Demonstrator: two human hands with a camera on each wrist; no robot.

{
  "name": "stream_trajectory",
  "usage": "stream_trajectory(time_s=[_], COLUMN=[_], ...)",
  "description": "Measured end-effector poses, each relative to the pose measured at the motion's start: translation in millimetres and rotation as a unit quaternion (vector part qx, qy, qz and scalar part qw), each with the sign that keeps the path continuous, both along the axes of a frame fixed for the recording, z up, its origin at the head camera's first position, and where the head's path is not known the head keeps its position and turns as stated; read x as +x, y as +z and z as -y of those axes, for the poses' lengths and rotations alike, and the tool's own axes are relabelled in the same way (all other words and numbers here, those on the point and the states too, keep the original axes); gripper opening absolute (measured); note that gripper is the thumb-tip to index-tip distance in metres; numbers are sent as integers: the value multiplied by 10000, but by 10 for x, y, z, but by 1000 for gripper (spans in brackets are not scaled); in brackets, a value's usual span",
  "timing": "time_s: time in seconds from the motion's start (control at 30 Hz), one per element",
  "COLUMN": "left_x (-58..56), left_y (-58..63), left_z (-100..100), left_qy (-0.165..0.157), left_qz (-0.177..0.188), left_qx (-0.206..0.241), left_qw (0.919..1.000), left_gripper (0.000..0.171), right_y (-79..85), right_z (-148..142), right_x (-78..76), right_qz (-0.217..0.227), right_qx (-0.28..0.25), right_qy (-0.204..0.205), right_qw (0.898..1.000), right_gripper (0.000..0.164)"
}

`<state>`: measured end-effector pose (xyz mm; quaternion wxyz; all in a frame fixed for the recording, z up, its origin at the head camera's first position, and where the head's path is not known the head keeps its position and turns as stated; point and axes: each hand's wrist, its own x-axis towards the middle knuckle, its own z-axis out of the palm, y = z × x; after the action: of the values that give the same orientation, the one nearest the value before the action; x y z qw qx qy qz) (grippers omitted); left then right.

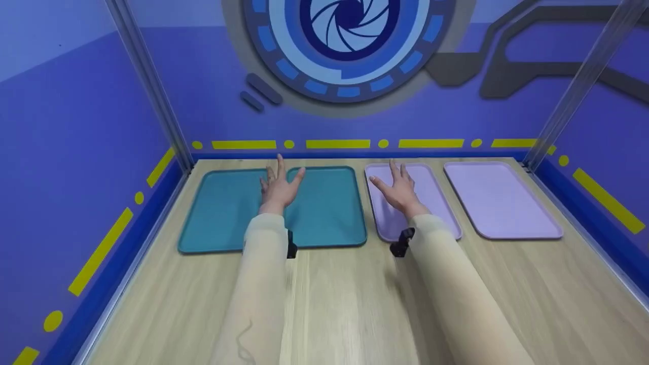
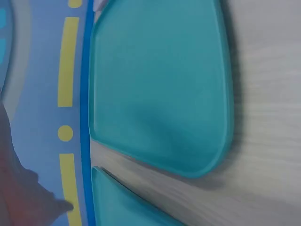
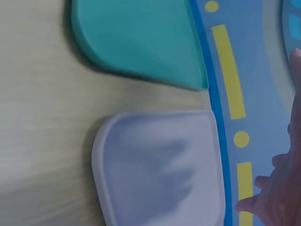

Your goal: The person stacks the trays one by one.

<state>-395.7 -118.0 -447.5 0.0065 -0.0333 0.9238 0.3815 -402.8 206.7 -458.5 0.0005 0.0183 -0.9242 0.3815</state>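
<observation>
While hands [image 1: 280, 190] [image 1: 401, 192] hover spread, teal trays [image 1: 329, 210] and lilac trays [image 1: 504, 203] show rounded corners.

The head view is bright and evenly lit, apparently from above, with a soft pale sheen down the middle of the worktop [image 1: 334, 294] and a darker shadow beside the right sleeve [image 1: 456, 284]. Outlines there are fairly crisp, while the left wall [image 1: 76, 152] splays outward in wide-angle perspective. Both wrist views look dimmer, hazier and softer. A blurred shadow lies on a teal tray [image 2: 160, 84]; fuzzy, finger-shaped shadows darken a lilac tray [image 3: 160, 169]. The left grip [image 2: 26, 193] and right grip [image 3: 281, 188] appear murky and out of focus.
</observation>
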Motion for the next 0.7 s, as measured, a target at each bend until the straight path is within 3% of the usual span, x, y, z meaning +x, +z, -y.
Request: stream_trajectory(time_s=[0.1,0.2,0.3,0.4,0.47,0.53,0.6,0.7], left_x=[1,22,56,95,125,150,171,185], left_y=[-41,-94,-139,-165,-179,-201,-224,-241], left_z=[71,147,210,252,266,271,267,267], left_qy=[51,147,239,316,405,521,624,683], left_qz=[20,111,293,508,646,830,988,1210], left_qx=[553,1011,1404,1566,1597,1618,1687,1671], left_qw=[9985,9947,9894,9858,9842,9819,9787,9761], left_gripper=[88,86,84,82,80,75,66,59], right_y=[-17,-47,-75,-105,-126,-148,-166,-181], right_z=[30,78,134,191,227,262,295,348], right_x=[2,22,67,115,139,160,179,198], right_qz=[-115,23,531,1126,1399,1613,1780,1988], right_qx=[-765,-1639,-2623,-3461,-3775,-3934,-3904,-3610], right_qy=[4,-115,-338,-564,-624,-631,-621,-526], right_qw=[9970,9864,9629,9297,9132,9029,9011,9096], right_gripper=[86,77,70,67,65,63,61,57])
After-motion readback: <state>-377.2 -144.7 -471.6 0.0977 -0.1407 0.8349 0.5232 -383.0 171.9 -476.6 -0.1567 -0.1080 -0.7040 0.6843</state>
